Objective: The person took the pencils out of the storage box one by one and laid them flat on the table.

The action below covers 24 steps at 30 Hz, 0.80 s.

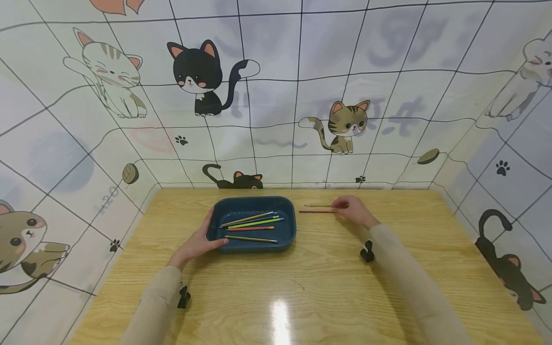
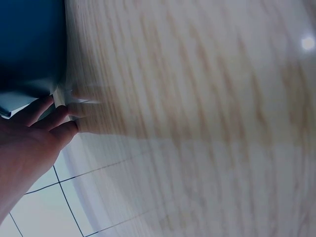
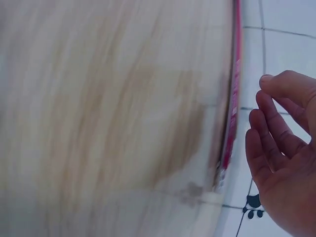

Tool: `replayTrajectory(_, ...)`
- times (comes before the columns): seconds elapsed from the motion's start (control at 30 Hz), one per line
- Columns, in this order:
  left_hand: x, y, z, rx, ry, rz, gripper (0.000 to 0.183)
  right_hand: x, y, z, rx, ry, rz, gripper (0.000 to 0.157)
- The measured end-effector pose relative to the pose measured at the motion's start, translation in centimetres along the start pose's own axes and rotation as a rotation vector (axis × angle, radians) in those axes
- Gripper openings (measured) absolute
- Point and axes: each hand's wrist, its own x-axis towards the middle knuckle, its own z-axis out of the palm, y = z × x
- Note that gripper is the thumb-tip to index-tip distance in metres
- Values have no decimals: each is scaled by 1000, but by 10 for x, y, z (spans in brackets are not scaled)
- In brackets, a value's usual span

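My left hand (image 1: pixel 200 244) grips the left side of a dark blue tray (image 1: pixel 258 248), thumb over the front corner and fingers along the outer wall. In the left wrist view its fingers bend against the tray's (image 2: pixel 32 44) lower edge. Several pencils lie inside, among them a lime green pencil (image 1: pixel 256 223), a red pencil (image 1: pixel 250 229) and a gold-brown pencil (image 1: pixel 252 239). My right hand (image 1: pixel 354 212) hovers over a red pencil (image 1: pixel 315 211) and a yellow pencil (image 1: pixel 316 205) on the table. Its fingers are loosely bent, nothing showing between them in the right wrist view.
The tray and pencils stand on a wood-grain table (image 1: pixel 258 297), near its back edge. A cat-patterned sheet (image 1: pixel 276 105) hangs behind the table and along both sides. Small black clips (image 1: pixel 367 251) hang at both wrists.
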Motion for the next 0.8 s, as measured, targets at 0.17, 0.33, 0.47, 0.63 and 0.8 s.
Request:
replayTrajectory(0.17, 0, -1, -1, 11, 2, -6, 111, -3, -18, 5, 24, 12, -72, 15)
replayTrajectory(0.33, -1, -2, -1, 5, 1, 2, 111, -4, -44, 15, 92, -29, -158, 14)
replayTrajectory(0.47, -1, -2, -1, 2, -2, 6, 111, -4, -64, 24, 137, -48, -202, 13)
replayTrajectory(0.63, 0, -2, 0, 10, 5, 2, 111, -1, -84, 35, 178, -85, -241, 15)
replayTrajectory(0.8, 0, -3, 1, 4, 3, 4, 111, 0, -98, 46, 165, -101, -266, 16)
